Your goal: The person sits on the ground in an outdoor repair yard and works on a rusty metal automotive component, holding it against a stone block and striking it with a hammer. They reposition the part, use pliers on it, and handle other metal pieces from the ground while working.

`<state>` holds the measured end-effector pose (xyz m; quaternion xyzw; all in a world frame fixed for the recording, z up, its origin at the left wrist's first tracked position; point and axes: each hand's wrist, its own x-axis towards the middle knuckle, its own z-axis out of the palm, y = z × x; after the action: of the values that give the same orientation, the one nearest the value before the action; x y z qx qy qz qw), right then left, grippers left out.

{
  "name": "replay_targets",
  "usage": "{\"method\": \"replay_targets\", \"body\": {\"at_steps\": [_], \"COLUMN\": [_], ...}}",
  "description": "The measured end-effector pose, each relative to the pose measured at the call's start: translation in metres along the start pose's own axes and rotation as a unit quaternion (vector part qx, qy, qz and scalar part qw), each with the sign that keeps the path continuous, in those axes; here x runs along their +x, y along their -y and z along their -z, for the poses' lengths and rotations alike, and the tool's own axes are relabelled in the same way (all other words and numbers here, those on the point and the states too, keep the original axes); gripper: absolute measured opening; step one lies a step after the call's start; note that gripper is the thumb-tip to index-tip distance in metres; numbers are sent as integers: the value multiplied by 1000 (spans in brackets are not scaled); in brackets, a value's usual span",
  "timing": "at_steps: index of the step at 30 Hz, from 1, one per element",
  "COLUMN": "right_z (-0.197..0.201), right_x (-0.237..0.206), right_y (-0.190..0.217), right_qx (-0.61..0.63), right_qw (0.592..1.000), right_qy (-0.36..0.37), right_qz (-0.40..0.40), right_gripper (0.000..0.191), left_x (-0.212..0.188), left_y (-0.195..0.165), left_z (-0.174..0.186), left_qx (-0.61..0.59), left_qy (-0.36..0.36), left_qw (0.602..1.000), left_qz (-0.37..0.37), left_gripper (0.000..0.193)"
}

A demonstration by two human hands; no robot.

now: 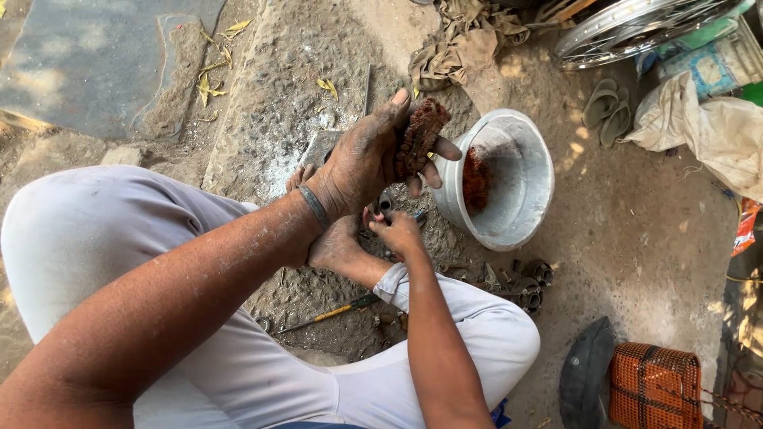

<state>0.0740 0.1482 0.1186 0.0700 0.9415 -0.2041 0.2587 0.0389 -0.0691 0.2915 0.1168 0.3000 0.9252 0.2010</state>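
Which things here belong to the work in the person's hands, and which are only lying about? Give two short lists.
In the work:
- left hand holding a rusty brown chunk
- right hand on a small metal part
- metal basin with rusty residue, beside the hands

Lying about:
- screwdriver
- sandals
- crumpled rag
- orange mesh basket
- spoked wheel rim

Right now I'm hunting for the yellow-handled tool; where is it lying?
In the head view, the yellow-handled tool lies on the dirt ground between the person's legs, just below the bare foot and left of the right knee.
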Motion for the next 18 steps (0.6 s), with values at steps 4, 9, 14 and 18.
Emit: {"method": "replay_targets", "body": {"at_steps": [4,9,14,18], "right_z": [26,36,43,59], "right_x": [-39,-82,-95,-120], "right_y": [2,-12,-10,-17], "right_qx": [188,504,618,564], "right_qw": [982,863,782,779], "right_qy": [24,-1,-50,-152], "right_qz": [-22,29,59,227], "right_gripper": [27,19,18,15], "left_x": [-6,-9,-6,-9], "left_y": [-8,-12,-3,2], "left_z": [-5,-3,-1,9], "left_qx": [12,101,190,227], "left_qy": [-31,-30,12,-27], "left_qw": [999,994,981,972], "left_qz": [16,42,43,60], "left_gripper": [55,51,32,24]}}
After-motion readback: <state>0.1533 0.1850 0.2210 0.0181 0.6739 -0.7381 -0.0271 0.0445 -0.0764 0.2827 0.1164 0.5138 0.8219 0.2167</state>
